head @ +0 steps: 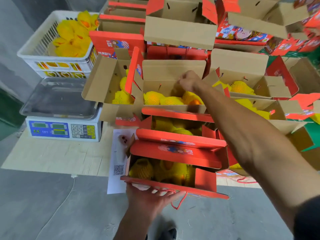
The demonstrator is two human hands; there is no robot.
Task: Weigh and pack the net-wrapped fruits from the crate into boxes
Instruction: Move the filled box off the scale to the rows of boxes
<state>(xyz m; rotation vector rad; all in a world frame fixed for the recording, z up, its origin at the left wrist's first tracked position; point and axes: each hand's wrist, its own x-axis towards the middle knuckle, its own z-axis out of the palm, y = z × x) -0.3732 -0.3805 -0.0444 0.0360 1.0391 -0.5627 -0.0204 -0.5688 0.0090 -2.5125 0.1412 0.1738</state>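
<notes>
Two hands are at work: our right hand point(188, 82) reaches over the middle box point(173, 94), fingers curled, though we cannot tell whether they grip a fruit, while our left hand point(150, 196) presses flat under the near box point(173, 170). Remaining net-wrapped fruits point(72, 37) lie in the white crate point(34, 54), far left beyond the scale point(60, 108), nearer the left hand.
</notes>
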